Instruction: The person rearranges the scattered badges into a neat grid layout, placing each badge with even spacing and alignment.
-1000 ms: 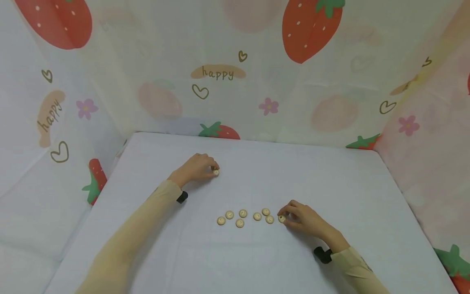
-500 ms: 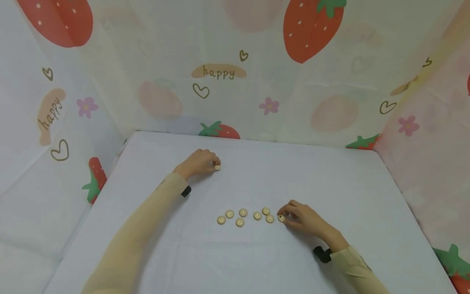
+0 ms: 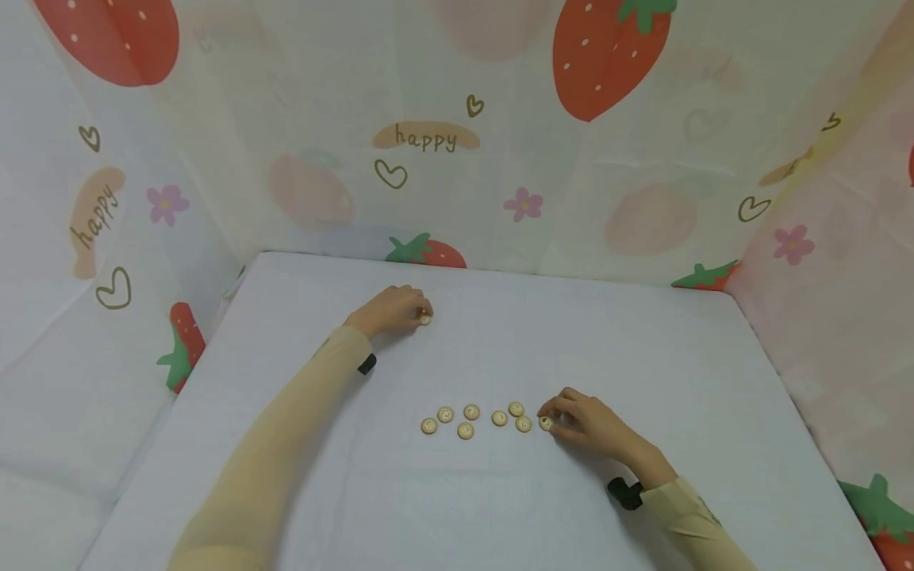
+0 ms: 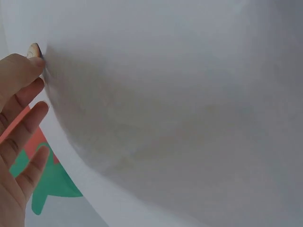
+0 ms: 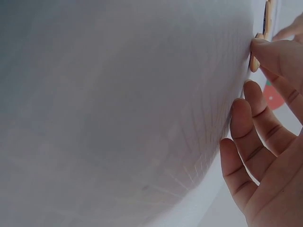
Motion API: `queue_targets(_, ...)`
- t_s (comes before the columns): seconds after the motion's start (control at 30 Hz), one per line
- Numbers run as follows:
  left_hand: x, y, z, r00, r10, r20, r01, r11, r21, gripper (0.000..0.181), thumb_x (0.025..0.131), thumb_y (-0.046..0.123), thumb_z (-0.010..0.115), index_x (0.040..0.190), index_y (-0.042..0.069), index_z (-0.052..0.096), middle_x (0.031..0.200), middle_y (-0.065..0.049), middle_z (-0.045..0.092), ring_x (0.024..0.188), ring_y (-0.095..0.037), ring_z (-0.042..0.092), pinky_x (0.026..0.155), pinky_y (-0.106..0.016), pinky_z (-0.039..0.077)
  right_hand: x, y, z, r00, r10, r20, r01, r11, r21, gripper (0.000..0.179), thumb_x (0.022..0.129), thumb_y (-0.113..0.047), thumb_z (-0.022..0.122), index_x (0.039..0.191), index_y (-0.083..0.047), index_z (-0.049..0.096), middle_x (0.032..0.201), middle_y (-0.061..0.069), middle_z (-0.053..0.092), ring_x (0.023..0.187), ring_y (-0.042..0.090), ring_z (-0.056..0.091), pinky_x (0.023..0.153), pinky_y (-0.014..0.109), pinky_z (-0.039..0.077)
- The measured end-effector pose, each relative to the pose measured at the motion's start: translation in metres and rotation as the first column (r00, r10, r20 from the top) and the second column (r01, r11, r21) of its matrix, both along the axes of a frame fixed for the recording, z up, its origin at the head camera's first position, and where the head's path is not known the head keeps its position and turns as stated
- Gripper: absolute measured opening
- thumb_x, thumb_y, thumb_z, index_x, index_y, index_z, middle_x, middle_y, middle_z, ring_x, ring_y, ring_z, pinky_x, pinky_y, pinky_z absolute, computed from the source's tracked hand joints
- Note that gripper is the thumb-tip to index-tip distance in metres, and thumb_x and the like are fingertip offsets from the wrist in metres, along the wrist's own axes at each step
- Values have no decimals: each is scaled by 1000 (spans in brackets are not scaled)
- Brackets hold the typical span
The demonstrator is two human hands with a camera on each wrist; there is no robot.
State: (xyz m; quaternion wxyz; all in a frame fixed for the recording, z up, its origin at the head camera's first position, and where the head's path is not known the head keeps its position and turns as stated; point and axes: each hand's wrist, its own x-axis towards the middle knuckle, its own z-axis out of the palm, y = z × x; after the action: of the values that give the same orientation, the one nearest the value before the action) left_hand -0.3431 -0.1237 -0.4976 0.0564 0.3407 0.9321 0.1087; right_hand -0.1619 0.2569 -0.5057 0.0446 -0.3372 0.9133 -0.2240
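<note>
My left hand (image 3: 394, 308), far out on the left half of the table, pinches a small round wooden disc (image 3: 425, 319) between thumb and fingertips. In the left wrist view that disc (image 4: 34, 51) shows its pale face and thin edge above the thumb, while the other fingers are spread. Nearer the front, my right hand (image 3: 593, 427) holds another pale disc (image 3: 546, 423) by its rim with thumb and fingers, close on the white cloth. The right wrist view has the thumb across this disc (image 5: 255, 59). Several like discs (image 3: 471, 412) with dark markings lie left of the right hand.
A white cloth covers the table (image 3: 443, 507). Behind it and at both sides hang printed fabric walls (image 3: 571, 166) with strawberries, hearts and flowers. Each wrist carries a black camera mount (image 3: 625, 493).
The left hand has slid its disc away from me, toward the table's far edge and slightly right. The right hand and the loose discs have stayed in place.
</note>
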Motion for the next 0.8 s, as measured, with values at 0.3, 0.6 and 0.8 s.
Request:
queue_targets(0.3,-3,0,-3,1000,-2,28,1,999,34,20,87,17,63,107,17,68,103,0,63,100,-19,55,93,-38,43,-1,0,-1,1000,0,9,0,1000,-13,22,85,-18,66,106,-22,64,91,-8,55,77,6,50,68,24,41)
queue_targets(0.6,-1,1,-1,999,12,36,-13,999,31,22,88,16,63,109,16,68,107,-2,64,104,-21,55,94,-37,42,-1,0,-4,1000,0,-8,0,1000,2,22,85,-18,66,107,-22,64,92,-9,55,79,5,50,68,24,41)
queue_targets(0.8,2,1,2,997,51,54,-53,997,52,25,86,22,63,110,14,67,109,-3,63,105,-23,54,94,-41,41,-2,1,-4,1000,6,-13,-6,1000,-2,22,85,-18,66,107,-22,64,91,-9,55,78,6,51,68,23,43)
